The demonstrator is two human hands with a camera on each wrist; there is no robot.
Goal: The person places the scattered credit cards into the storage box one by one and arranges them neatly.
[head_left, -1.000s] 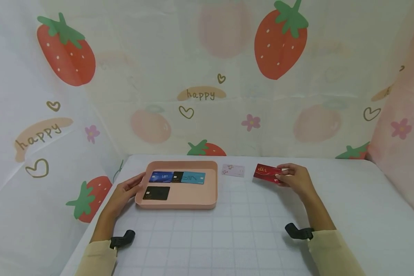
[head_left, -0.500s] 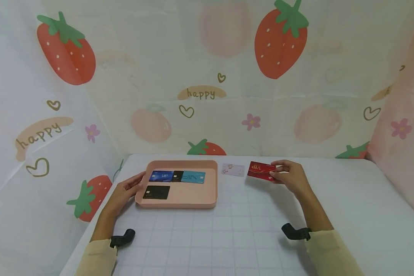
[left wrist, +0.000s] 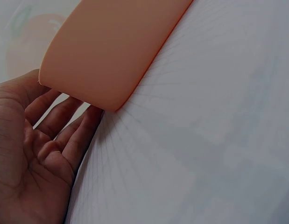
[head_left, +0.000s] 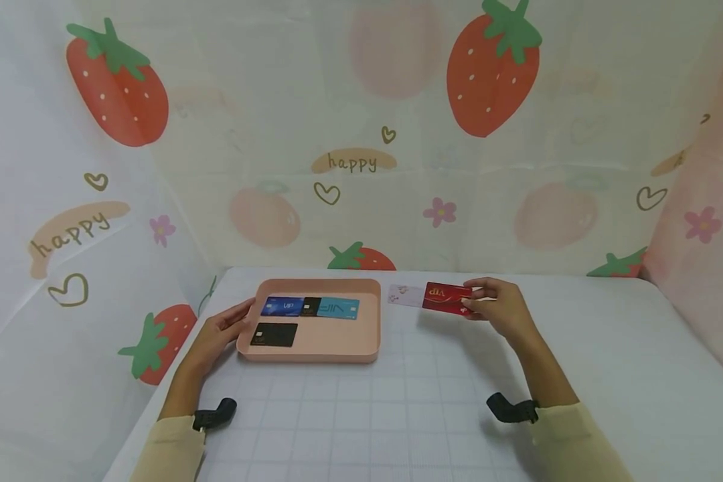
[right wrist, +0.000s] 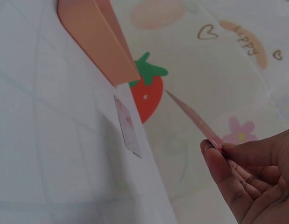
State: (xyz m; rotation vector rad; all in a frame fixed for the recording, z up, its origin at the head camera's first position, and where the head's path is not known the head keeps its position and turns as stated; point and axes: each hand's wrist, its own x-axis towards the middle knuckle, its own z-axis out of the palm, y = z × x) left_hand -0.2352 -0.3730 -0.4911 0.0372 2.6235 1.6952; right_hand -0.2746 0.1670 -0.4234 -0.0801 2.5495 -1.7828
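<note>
In the head view, my right hand point(head_left: 499, 309) pinches a red VIP card point(head_left: 442, 297) between thumb and fingers by its right end. Held above the table, the card overlaps part of a pale pink patterned card point(head_left: 406, 295) lying flat below it; the right wrist view shows a gap between the two. My left hand point(head_left: 219, 335) touches the left side of a pink tray point(head_left: 337, 351), its fingers loosely extended against the outer wall point(left wrist: 97, 60). Inside the tray lie a dark blue card point(head_left: 283, 306), a light blue card point(head_left: 339, 308) partly over a black one, and another black card point(head_left: 274, 335).
A white table point(head_left: 361, 415) with a faint grid spreads under everything. Behind it hangs a curtain point(head_left: 265, 120) printed with strawberries, and more curtain borders both sides. Black camera mounts point(head_left: 215, 415) sit on both wrists.
My right hand has carried the red VIP card leftward, from beside the pale pink card to over its right edge. The left hand and the tray have stayed in place.
</note>
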